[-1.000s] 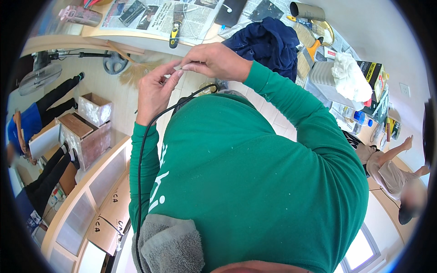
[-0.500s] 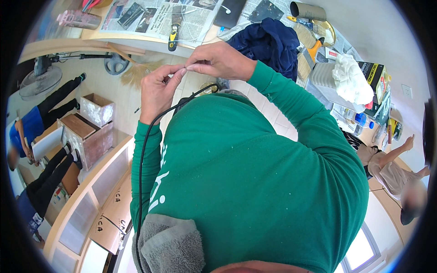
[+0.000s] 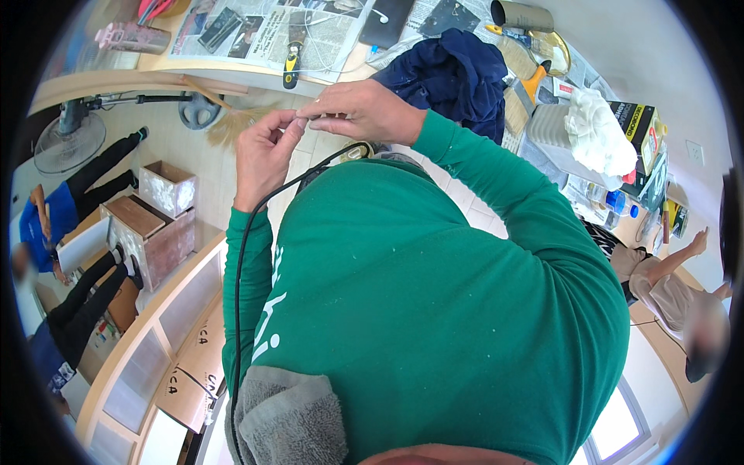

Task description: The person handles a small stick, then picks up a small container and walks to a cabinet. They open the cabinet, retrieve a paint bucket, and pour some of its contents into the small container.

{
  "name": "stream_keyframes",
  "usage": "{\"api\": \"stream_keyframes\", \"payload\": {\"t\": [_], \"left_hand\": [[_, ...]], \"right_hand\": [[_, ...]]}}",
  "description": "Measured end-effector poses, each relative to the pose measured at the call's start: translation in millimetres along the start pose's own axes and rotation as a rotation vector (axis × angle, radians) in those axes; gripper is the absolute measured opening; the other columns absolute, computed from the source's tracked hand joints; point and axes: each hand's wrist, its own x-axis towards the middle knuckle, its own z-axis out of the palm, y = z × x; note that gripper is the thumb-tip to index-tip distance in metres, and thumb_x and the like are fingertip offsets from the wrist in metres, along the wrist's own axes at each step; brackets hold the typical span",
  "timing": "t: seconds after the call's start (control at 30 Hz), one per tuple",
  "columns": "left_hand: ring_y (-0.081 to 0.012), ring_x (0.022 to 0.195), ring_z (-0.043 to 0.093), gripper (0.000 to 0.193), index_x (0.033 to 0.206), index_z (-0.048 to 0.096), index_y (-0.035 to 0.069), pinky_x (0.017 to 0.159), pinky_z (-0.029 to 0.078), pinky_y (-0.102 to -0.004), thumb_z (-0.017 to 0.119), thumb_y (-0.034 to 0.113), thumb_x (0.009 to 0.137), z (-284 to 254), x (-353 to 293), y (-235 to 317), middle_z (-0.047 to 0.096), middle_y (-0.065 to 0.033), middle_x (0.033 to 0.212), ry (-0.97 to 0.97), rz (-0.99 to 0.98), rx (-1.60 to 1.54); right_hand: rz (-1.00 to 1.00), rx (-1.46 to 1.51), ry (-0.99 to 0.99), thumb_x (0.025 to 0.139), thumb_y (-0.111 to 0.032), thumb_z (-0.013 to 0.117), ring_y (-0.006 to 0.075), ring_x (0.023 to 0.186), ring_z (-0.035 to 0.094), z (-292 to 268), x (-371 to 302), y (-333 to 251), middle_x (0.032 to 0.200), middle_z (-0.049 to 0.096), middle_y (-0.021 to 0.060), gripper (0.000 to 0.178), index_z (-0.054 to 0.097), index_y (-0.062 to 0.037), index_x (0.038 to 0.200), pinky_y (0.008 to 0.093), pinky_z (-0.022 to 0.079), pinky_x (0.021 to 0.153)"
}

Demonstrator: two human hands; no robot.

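Observation:
My left hand (image 3: 262, 159) and my right hand (image 3: 364, 112) meet fingertip to fingertip in front of my chest. Each has its thumb and index finger pinched together, and whatever lies between them is too small to make out. Just beyond them, a scraper with a black and yellow handle (image 3: 291, 68) lies at the table's edge on spread newspaper (image 3: 260, 54). To the right of my right hand, a dark blue cloth (image 3: 453, 74) is heaped on the table. A black cable (image 3: 245, 267) runs along my left forearm.
At the right, the table holds a plastic tub (image 3: 552, 128), white crumpled cloth (image 3: 597, 136), an orange-handled brush (image 3: 535, 80) and bottles (image 3: 618, 203). A fan (image 3: 71, 139), broom (image 3: 229, 124) and wooden boxes (image 3: 151, 232) stand left. People are at both sides.
Both hands have shifted slightly left, fingertips still together. My right hand's fingers have straightened a little. At the left, a person in blue has moved an arm.

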Motion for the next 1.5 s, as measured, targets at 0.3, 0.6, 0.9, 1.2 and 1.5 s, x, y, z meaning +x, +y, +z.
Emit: {"api": "stream_keyframes", "payload": {"t": [0.3, 0.6, 0.9, 1.2, 1.5], "left_hand": [[-0.0026, 0.064, 0.048, 0.021, 0.11, 0.076, 0.001, 0.056, 0.039, -0.0205, 0.072, 0.02, 0.102, 4, -3, 0, 0.067, 0.0027, 0.084, -0.046, -0.027, -0.16], [-0.0114, 0.077, 0.065, 0.018, 0.116, 0.068, 0.0, 0.069, 0.052, -0.0254, 0.068, 0.013, 0.104, 11, 3, -9, 0.071, -0.0046, 0.093, 0.064, 0.077, -0.48], [-0.0333, 0.107, 0.072, 0.013, 0.116, 0.064, 0.002, 0.098, 0.06, -0.0465, 0.06, 0.01, 0.106, 5, 28, -1, 0.072, -0.0127, 0.106, 0.273, 0.215, -1.033], [-0.0217, 0.102, 0.072, 0.017, 0.115, 0.067, 0.005, 0.078, 0.058, -0.0322, 0.068, 0.019, 0.104, -11, 20, -2, 0.072, -0.0066, 0.109, 0.4, 0.165, -0.932], [-0.0127, 0.091, 0.065, 0.019, 0.114, 0.066, 0.008, 0.07, 0.048, -0.0266, 0.066, 0.025, 0.106, -7, 14, -9, 0.071, -0.0021, 0.108, 0.489, 0.138, -0.988]], "right_hand": [[0.214, 0.09, -0.032, 0.101, -0.023, 0.07, 0.0252, 0.078, 0.068, -1, 1, 0, 0.087, 0.072, 0.0104, 0.019, 0.072, -0.0055, 0.105, 0.0355, 0.055, 0.072], [0.422, 0.438, 0.017, 0.107, -0.028, 0.062, 0.0138, 0.09, 0.068, 15, -9, 7, 0.1, 0.075, 0.0081, 0.031, 0.07, -0.001, 0.119, 0.0327, 0.055, 0.084], [0.446, 0.811, 0.035, 0.109, -0.029, 0.06, 0.0101, 0.081, 0.063, 57, 13, -2, 0.087, 0.065, 0.0024, 0.03, 0.07, -0.001, 0.11, 0.0293, 0.053, 0.074], [0.54, 0.734, 0.091, 0.107, -0.029, 0.064, 0.0044, 0.061, 0.05, 39, 19, -14, 0.075, 0.06, -0.002, 0.026, 0.067, -0.0026, 0.108, 0.0249, 0.04, 0.054], [0.548, 0.501, 0.11, 0.1, -0.019, 0.072, 0.009, 0.061, 0.056, 43, 23, -20, 0.075, 0.066, 0.0037, 0.019, 0.072, -0.0002, 0.097, 0.0278, 0.046, 0.058]]}}
